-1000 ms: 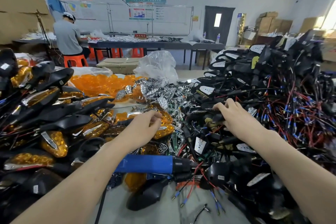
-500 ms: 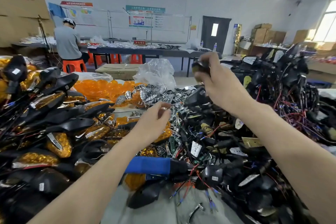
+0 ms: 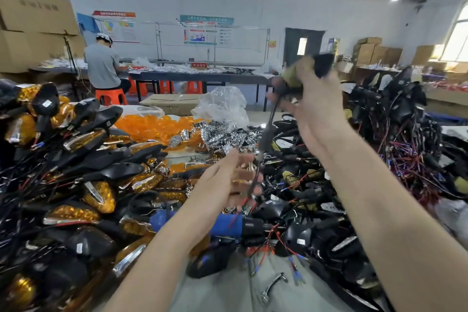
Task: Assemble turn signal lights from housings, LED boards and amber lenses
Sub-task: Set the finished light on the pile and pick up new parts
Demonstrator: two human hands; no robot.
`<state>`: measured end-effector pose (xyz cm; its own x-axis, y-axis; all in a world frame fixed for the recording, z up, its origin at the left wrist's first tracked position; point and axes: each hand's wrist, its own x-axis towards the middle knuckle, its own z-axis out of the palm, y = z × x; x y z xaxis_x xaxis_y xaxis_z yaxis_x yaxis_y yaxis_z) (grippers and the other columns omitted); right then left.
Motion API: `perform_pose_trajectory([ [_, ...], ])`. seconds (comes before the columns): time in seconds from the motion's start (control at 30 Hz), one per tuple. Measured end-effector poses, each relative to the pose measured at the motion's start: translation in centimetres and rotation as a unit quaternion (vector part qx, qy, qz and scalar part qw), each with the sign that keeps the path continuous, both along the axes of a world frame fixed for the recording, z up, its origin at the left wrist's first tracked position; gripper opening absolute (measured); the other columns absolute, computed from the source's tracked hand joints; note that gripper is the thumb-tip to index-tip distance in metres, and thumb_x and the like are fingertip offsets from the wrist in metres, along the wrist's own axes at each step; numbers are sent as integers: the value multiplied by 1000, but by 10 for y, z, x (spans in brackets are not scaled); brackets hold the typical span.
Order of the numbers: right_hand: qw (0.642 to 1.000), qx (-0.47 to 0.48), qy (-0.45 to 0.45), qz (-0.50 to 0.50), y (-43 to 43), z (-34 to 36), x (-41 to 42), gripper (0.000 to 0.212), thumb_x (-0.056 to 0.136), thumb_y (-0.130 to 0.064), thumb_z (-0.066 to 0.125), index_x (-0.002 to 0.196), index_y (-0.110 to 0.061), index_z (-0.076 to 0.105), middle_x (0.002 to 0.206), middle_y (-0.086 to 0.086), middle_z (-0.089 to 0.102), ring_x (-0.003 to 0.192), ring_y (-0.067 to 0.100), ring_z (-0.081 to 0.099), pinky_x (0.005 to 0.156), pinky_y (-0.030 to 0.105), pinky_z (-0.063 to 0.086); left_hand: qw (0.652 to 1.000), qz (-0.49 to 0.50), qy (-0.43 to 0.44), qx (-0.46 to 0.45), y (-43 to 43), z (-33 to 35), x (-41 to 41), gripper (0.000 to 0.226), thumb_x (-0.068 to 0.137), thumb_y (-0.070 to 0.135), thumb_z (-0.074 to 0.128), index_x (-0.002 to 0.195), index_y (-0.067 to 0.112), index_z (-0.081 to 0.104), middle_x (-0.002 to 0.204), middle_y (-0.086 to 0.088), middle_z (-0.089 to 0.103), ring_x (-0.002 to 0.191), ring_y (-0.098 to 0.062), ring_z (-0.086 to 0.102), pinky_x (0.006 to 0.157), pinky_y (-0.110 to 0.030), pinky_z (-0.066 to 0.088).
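The housing [image 3: 322, 65] is raised well above the tabletop [image 3: 222, 294]. The right grip [image 3: 311, 99] holds it with fingers curled round it. Its wire [image 3: 268, 121] hangs down to the left grip [image 3: 228, 182]. Motion blur prevents telling whether that grip has closed on the wire.

Status, as judged: this unit is at its first step, with no board or lens seen on it. Finished lights [image 3: 96, 195] are heaped at the left. A large heap of wired housings [image 3: 405, 139] remains at the right.

Loose amber lenses [image 3: 157, 126] and silver patterned parts [image 3: 222, 134] lie beyond the left grip. A blue tool [image 3: 228, 225] lies beneath the left forearm. The tangled leads below could snag the hanging wire.
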<state>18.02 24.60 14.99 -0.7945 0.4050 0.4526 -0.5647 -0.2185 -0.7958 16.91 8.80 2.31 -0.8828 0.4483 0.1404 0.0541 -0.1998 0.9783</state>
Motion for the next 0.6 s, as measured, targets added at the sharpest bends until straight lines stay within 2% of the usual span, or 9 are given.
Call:
perform_pose_trajectory([
  [0.1,988,-130,-77,39,9,-68,-2,2,107,-7,47,106,-8,45,93,15,57,83,24,65,70,39,64,991,-40,53,-114,-13,-21,9,23,97,53,52,92,38,69,68,0,57,46,-15,49,42,-25,40],
  [0.17,973,-195,-108,58,13,-113,-1,3,106,-7,48,103,-6,47,94,18,57,83,24,68,69,40,64,962,-29,121,-243,-27,-34,10,16,96,52,50,96,44,65,64,13,51,46,-6,45,44,-20,36],
  [0.23,954,-255,-145,63,11,-151,1,5,105,-9,51,107,-5,49,93,19,60,81,28,71,65,43,64,874,24,216,-434,-39,-46,7,18,98,53,46,108,45,59,72,17,59,62,0,56,58,-22,46],
  [0.27,945,-275,-163,60,9,-166,1,9,104,-9,53,111,-6,49,95,20,61,82,31,72,62,43,63,827,46,239,-506,-42,-51,6,17,100,51,43,108,43,56,79,15,61,71,-3,60,66,-28,50],
  [0.3,940,-285,-179,58,7,-178,0,11,103,-9,54,113,-6,49,100,21,62,82,33,72,61,44,63,795,63,244,-551,-44,-55,6,14,102,48,41,107,41,52,85,14,61,78,-8,62,71,-33,52],
  [0.37,934,-293,-194,55,4,-193,-2,13,104,-11,55,116,-7,51,105,17,66,84,34,74,66,48,64,754,95,259,-596,-42,-62,9,9,103,45,39,106,40,46,99,14,57,89,-13,62,76,-37,52],
  [0.4,933,-299,-196,54,3,-198,-3,16,104,-11,55,119,-9,51,107,15,68,87,35,74,69,50,64,744,111,272,-600,-39,-65,11,8,103,44,38,107,40,43,103,16,54,92,-13,61,73,-36,50],
  [0.5,931,-310,-184,58,2,-205,-6,22,105,-11,53,126,-15,48,107,13,70,95,37,73,67,48,64,737,163,300,-583,-33,-70,13,9,103,44,33,110,42,38,104,19,52,84,-6,58,58,-28,41],
  [0.6,937,-299,-167,68,3,-209,-7,14,106,-13,52,120,-15,52,101,8,74,93,34,75,67,46,63,732,192,319,-570,-33,-74,13,16,102,46,30,115,45,37,100,23,53,77,-2,55,51,-18,34],
])
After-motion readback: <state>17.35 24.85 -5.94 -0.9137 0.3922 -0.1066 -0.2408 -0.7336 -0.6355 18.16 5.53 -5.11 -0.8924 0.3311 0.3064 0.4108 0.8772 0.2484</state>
